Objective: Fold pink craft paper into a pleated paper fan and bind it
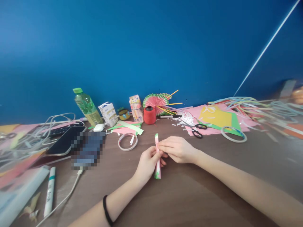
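Note:
My left hand [148, 162] is closed around a narrow folded strip of pink and green paper [157, 170], held upright just above the brown table [189, 195]. My right hand [178, 148] pinches the same strip near its upper half, fingers pressed together. The strip's top end pokes out above both hands and its green bottom end sticks out below my left hand. A black band sits on my left wrist.
Black scissors [197, 130], a tape ring [234, 134] and coloured paper sheets [217, 119] lie right of centre. A red thread spool [149, 115], pink paper fan [156, 101], cartons, a green bottle [87, 107], another tape ring [127, 141], a phone [65, 141], cables and a white marker [49, 191] crowd the left.

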`<move>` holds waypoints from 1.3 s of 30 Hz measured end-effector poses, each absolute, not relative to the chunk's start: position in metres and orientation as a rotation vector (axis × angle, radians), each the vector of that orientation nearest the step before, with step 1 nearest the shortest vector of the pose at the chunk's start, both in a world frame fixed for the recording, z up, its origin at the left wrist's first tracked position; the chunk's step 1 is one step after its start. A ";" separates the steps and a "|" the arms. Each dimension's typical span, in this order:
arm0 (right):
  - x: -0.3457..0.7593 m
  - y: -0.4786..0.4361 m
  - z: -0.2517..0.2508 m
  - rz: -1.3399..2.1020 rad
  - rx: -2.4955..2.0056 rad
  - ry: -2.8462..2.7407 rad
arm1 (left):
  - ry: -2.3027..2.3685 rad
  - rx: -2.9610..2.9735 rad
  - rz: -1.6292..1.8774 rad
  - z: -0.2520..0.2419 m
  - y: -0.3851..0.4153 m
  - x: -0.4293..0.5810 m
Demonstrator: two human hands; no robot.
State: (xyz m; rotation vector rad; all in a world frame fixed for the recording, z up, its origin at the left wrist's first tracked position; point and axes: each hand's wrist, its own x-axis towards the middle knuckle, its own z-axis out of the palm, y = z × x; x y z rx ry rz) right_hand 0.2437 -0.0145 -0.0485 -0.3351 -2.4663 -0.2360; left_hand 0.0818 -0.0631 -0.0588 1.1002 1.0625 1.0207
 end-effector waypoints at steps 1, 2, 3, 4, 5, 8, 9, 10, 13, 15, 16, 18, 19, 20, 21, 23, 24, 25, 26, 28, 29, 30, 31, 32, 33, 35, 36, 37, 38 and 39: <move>0.244 -0.014 -0.049 -0.253 -0.330 -2.463 | 1.059 1.104 1.012 -0.059 -0.063 0.082; 0.245 -0.014 -0.049 -0.267 -0.327 -2.457 | 1.057 1.110 1.003 -0.059 -0.063 0.082; 0.246 -0.015 -0.049 -0.278 -0.324 -2.452 | 1.053 1.117 0.993 -0.059 -0.063 0.081; 0.246 -0.015 -0.049 -0.286 -0.321 -2.449 | 1.048 1.127 0.983 -0.060 -0.063 0.081; 0.247 -0.015 -0.049 -0.292 -0.321 -2.447 | 1.043 1.135 0.974 -0.060 -0.062 0.081; 0.248 -0.016 -0.049 -0.301 -0.334 -2.459 | 1.015 1.136 0.943 -0.058 -0.060 0.079; 0.249 -0.016 -0.049 -0.296 -0.340 -2.473 | 1.002 1.130 0.924 -0.056 -0.060 0.078; 0.249 -0.016 -0.048 -0.280 -0.350 -2.484 | 0.990 1.126 0.902 -0.054 -0.059 0.078; 0.248 -0.016 -0.045 -0.098 -0.460 -2.435 | 0.964 1.136 0.823 -0.046 -0.058 0.076; 0.246 -0.017 -0.041 0.089 -0.619 -2.298 | 0.958 1.162 0.764 -0.041 -0.056 0.074; 0.245 -0.018 -0.039 0.156 -0.689 -2.229 | 0.964 1.185 0.730 -0.037 -0.056 0.073; 0.243 -0.021 -0.033 0.177 -0.769 -2.159 | 1.005 1.260 0.653 -0.030 -0.054 0.069; 0.242 -0.023 -0.030 0.139 -0.785 -2.159 | 1.033 1.317 0.619 -0.027 -0.053 0.066; 0.241 -0.025 -0.027 0.089 -0.802 -2.169 | 1.059 1.388 0.584 -0.023 -0.052 0.062; 0.240 -0.026 -0.024 0.046 -0.820 -2.178 | 1.082 1.464 0.529 -0.019 -0.052 0.058; 0.239 -0.029 -0.020 0.021 -0.823 -2.228 | 1.131 1.596 0.415 -0.012 -0.052 0.051; 0.239 -0.030 -0.019 0.042 -0.801 -2.277 | 1.150 1.656 0.375 -0.010 -0.053 0.048; 0.238 -0.031 -0.018 0.083 -0.772 -2.340 | 1.170 1.704 0.350 -0.008 -0.054 0.046; 0.237 -0.031 -0.018 0.136 -0.747 -2.407 | 1.185 1.743 0.337 -0.006 -0.056 0.044; 0.235 -0.032 -0.018 0.255 -0.744 -2.508 | 1.200 1.791 0.319 -0.005 -0.058 0.043; 0.234 -0.033 -0.018 0.309 -0.767 -2.533 | 1.196 1.802 0.306 -0.005 -0.058 0.042; 0.233 -0.033 -0.018 0.352 -0.798 -2.542 | 1.193 1.810 0.292 -0.006 -0.059 0.042; 0.233 -0.034 -0.018 0.387 -0.828 -2.541 | 1.197 1.823 0.290 -0.006 -0.059 0.042; 0.232 -0.034 -0.018 0.425 -0.853 -2.534 | 1.214 1.848 0.305 -0.006 -0.059 0.042; 0.232 -0.035 -0.017 0.473 -0.876 -2.522 | 1.243 1.891 0.331 -0.005 -0.058 0.042; 0.233 -0.036 -0.015 0.606 -0.908 -2.497 | 1.306 2.014 0.383 -0.003 -0.057 0.040; 0.234 -0.036 -0.014 0.686 -0.920 -2.483 | 1.322 2.076 0.402 -0.001 -0.057 0.040; 0.235 -0.037 -0.012 0.765 -0.930 -2.469 | 1.320 2.125 0.407 0.000 -0.056 0.039; 0.235 -0.036 -0.011 0.843 -0.938 -2.455 | 1.306 2.159 0.403 0.002 -0.056 0.039; 0.236 -0.036 -0.010 0.920 -0.946 -2.439 | 1.289 2.183 0.402 0.004 -0.056 0.039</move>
